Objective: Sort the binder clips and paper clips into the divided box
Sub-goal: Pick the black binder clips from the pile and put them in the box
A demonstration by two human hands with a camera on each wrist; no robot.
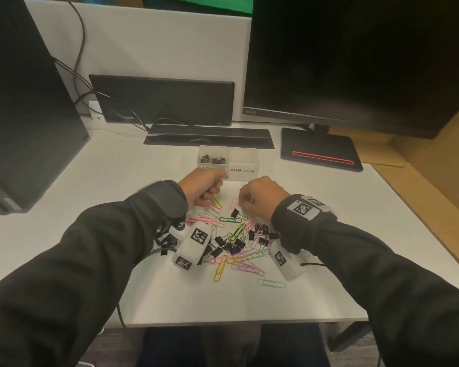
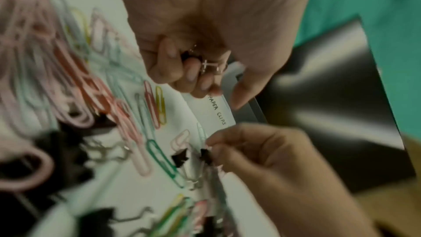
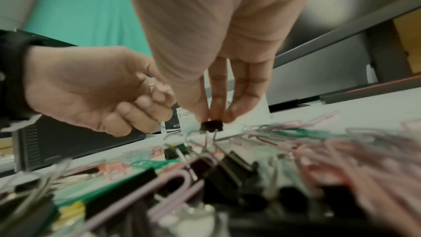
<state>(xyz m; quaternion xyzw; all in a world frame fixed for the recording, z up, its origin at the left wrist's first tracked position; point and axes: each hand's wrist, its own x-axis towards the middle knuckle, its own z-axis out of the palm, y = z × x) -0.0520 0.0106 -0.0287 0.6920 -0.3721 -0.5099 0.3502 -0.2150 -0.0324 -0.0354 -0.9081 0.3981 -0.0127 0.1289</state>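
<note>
Clips lie in a mixed heap on the white desk just in front of the person, coloured paper clips tangled among black binder clips, which is probably why both hands work at once, each picking out single pieces. The long paper clips point every way; most lie flat, several with their long axis running roughly toward the box.

Past the heap's near edge, the right hand has its fingers pointing straight down, thumb and two fingertips pinched together on the black body of one binder clip. That clip hangs body up, its wire handles trailing down toward the pile, long axis near vertical; holding it by the body likely keeps the handles from snagging its neighbours.

Beside it, the left hand is curled into a loose fist, and the left wrist view shows black bodies and silver wire loops of collected binder clips clamped inside the curled fingers, apparently a small batch held back for one trip.

Farther on, just beyond both hands, stands the clear divided box. Its left compartment already holds some binder clips; the right one, labelled PAPER CLIPS, looks empty. Behind it are a black keyboard and a dark monitor.
</note>
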